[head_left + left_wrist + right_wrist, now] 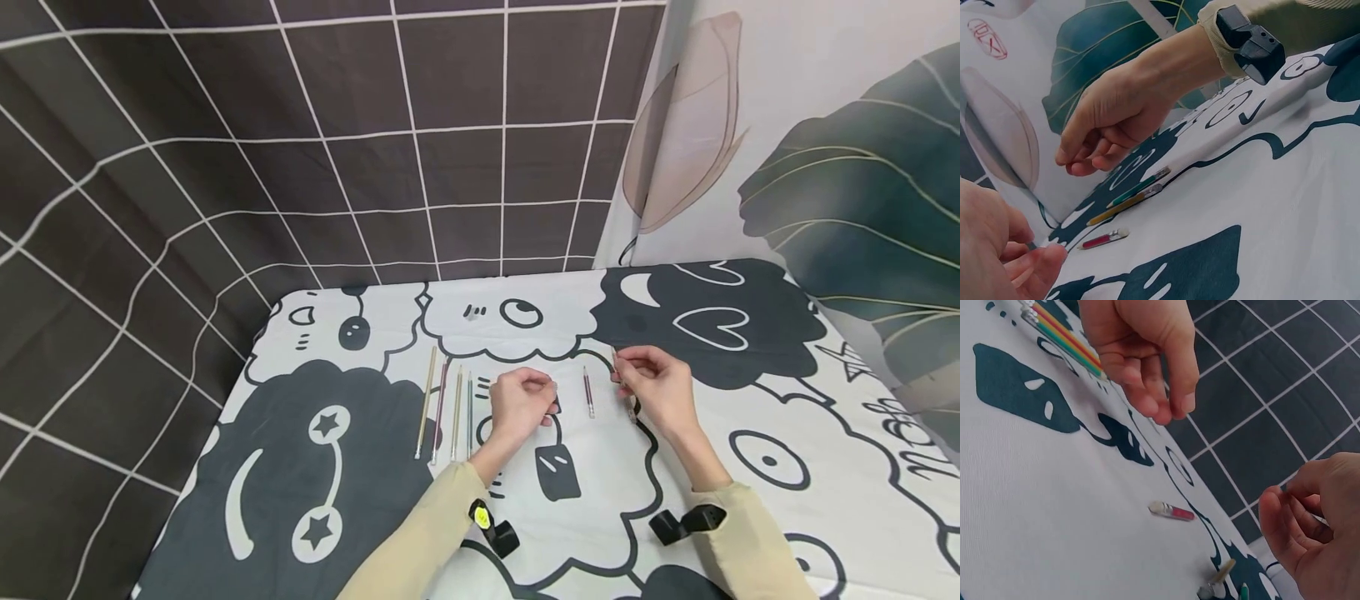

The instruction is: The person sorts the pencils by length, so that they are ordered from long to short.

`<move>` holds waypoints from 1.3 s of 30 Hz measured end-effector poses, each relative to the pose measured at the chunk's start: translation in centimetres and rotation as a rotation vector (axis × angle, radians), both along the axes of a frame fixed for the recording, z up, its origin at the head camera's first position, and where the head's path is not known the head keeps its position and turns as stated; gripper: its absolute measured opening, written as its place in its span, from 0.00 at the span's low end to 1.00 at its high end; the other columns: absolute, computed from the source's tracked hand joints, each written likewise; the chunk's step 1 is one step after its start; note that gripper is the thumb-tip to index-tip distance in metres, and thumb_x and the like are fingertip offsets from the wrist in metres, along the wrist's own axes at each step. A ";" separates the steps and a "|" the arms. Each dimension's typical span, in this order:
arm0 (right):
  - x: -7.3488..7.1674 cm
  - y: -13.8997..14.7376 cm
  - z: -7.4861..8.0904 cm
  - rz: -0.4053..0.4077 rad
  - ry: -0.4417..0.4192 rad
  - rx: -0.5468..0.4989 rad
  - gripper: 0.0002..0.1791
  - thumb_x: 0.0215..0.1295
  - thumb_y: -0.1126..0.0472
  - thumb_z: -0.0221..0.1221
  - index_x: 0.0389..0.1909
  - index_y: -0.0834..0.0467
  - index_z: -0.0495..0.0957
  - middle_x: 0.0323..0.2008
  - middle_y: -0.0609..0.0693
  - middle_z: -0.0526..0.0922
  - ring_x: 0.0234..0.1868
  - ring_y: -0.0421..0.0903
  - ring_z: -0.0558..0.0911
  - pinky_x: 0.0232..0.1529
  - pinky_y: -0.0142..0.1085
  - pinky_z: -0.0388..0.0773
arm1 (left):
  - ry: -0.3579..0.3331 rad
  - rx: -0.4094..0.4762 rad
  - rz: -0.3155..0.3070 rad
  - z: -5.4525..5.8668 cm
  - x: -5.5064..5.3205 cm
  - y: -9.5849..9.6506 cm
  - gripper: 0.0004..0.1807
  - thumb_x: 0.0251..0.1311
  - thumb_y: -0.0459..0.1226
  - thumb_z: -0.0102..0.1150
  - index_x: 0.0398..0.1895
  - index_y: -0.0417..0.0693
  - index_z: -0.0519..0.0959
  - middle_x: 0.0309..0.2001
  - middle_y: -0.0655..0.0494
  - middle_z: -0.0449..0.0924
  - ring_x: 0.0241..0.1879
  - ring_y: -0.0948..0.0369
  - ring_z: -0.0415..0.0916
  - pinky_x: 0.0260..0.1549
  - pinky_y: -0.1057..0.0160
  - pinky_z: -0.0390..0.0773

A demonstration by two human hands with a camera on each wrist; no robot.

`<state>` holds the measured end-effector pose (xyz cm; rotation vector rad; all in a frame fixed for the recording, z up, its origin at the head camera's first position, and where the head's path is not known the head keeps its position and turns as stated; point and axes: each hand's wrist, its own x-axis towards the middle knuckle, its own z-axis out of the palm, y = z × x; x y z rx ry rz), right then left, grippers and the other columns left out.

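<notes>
My left hand [521, 404] hovers over the cloth with nothing in its loosely bent fingers, just right of several long pencils. Those stand in a row: a yellow pencil [426, 404], a red pencil [439, 408], another yellow pencil [457, 414] and a green pencil [470, 417]. A short red pencil [588, 393] lies between the hands. My right hand [660, 392] is raised over a short yellow pencil [1125, 205] and a short green pencil [1139, 187], which lie side by side on the cloth. Its thumb and index tips are close together, and no pencil shows in them.
The patterned black-and-white cloth [525, 533] covers the table. A dark grid curtain [450, 167] hangs behind and to the left. A leaf-printed pale curtain [810, 75] hangs at the right. Each sleeve bears a small black wrist camera [504, 539].
</notes>
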<state>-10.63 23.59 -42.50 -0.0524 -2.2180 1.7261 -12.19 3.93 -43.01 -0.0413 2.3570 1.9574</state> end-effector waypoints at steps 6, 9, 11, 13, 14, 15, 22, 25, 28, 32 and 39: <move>0.7 1.3 0.2 -0.052 0.014 0.082 0.07 0.66 0.74 0.58 0.42 0.76 0.78 0.32 0.70 0.82 0.26 0.41 0.85 0.25 0.35 0.82 | 0.018 -0.013 -0.039 0.2 0.0 1.6 0.03 0.57 0.28 0.65 0.31 0.43 0.84 0.19 0.58 0.82 0.15 0.56 0.81 0.12 0.66 0.76; 0.9 1.7 0.3 -0.072 0.011 0.108 0.08 0.66 0.74 0.58 0.43 0.76 0.78 0.33 0.71 0.82 0.27 0.42 0.85 0.25 0.35 0.82 | 0.023 0.001 -0.050 0.3 0.0 2.5 0.03 0.56 0.27 0.65 0.31 0.41 0.84 0.19 0.56 0.82 0.17 0.53 0.83 0.12 0.66 0.76; 1.1 2.0 0.3 -0.078 0.004 0.105 0.08 0.67 0.74 0.57 0.44 0.76 0.78 0.33 0.71 0.82 0.27 0.42 0.85 0.26 0.34 0.82 | 0.031 0.008 -0.051 0.4 0.0 3.0 0.03 0.56 0.26 0.65 0.31 0.41 0.84 0.19 0.56 0.82 0.17 0.53 0.82 0.13 0.66 0.77; 1.1 2.3 0.2 -0.083 -0.002 0.093 0.09 0.66 0.74 0.58 0.44 0.77 0.78 0.33 0.71 0.82 0.27 0.42 0.85 0.26 0.33 0.81 | 0.038 0.018 -0.046 0.3 -0.1 3.6 0.03 0.55 0.26 0.65 0.30 0.41 0.83 0.18 0.56 0.81 0.15 0.56 0.82 0.13 0.67 0.77; 1.2 2.5 0.2 -0.085 -0.005 0.087 0.09 0.66 0.74 0.58 0.44 0.77 0.78 0.33 0.71 0.82 0.27 0.42 0.85 0.26 0.33 0.81 | 0.039 0.021 -0.042 0.3 -0.1 3.9 0.03 0.55 0.26 0.66 0.29 0.41 0.83 0.17 0.57 0.81 0.15 0.58 0.81 0.13 0.67 0.77; 1.2 2.7 0.1 -0.088 -0.005 0.085 0.09 0.66 0.74 0.58 0.44 0.77 0.78 0.32 0.70 0.83 0.27 0.41 0.85 0.25 0.32 0.81 | 0.043 0.022 -0.040 0.3 -0.2 4.2 0.03 0.55 0.25 0.66 0.29 0.40 0.83 0.17 0.57 0.81 0.14 0.59 0.80 0.13 0.67 0.77; 1.5 3.9 -0.2 -0.128 -0.023 0.099 0.09 0.66 0.73 0.59 0.43 0.76 0.79 0.30 0.66 0.84 0.26 0.39 0.84 0.23 0.30 0.80 | 0.028 0.012 -0.030 0.2 -0.3 6.6 0.04 0.53 0.25 0.67 0.26 0.41 0.83 0.16 0.61 0.79 0.12 0.62 0.78 0.11 0.67 0.75; 1.6 4.2 -0.4 -0.136 -0.037 0.104 0.09 0.65 0.74 0.59 0.43 0.76 0.79 0.29 0.63 0.84 0.25 0.38 0.84 0.22 0.30 0.80 | 0.023 -0.003 -0.020 0.2 -0.3 7.5 0.06 0.52 0.25 0.68 0.25 0.43 0.81 0.15 0.61 0.79 0.11 0.62 0.77 0.10 0.67 0.74; 1.6 4.3 -0.6 -0.138 -0.051 0.114 0.09 0.65 0.74 0.59 0.43 0.76 0.78 0.28 0.61 0.84 0.25 0.38 0.83 0.22 0.31 0.80 | 0.036 -0.029 -0.011 0.1 -0.4 8.1 0.05 0.51 0.25 0.68 0.26 0.42 0.81 0.14 0.61 0.79 0.09 0.63 0.75 0.09 0.68 0.73; 1.6 4.4 -0.9 -0.143 -0.059 0.127 0.09 0.65 0.74 0.59 0.43 0.75 0.78 0.29 0.61 0.84 0.25 0.39 0.83 0.22 0.32 0.80 | 0.073 -0.081 -0.011 0.0 -0.5 8.7 0.05 0.50 0.26 0.68 0.28 0.39 0.82 0.15 0.60 0.79 0.07 0.65 0.73 0.08 0.69 0.70; 1.6 4.6 -1.2 -0.140 -0.061 0.125 0.09 0.65 0.73 0.59 0.43 0.75 0.78 0.30 0.62 0.84 0.23 0.39 0.83 0.22 0.31 0.80 | 0.105 -0.221 0.011 -0.4 -0.8 9.6 0.07 0.46 0.28 0.72 0.26 0.44 0.83 0.15 0.65 0.78 0.08 0.71 0.71 0.14 0.72 0.70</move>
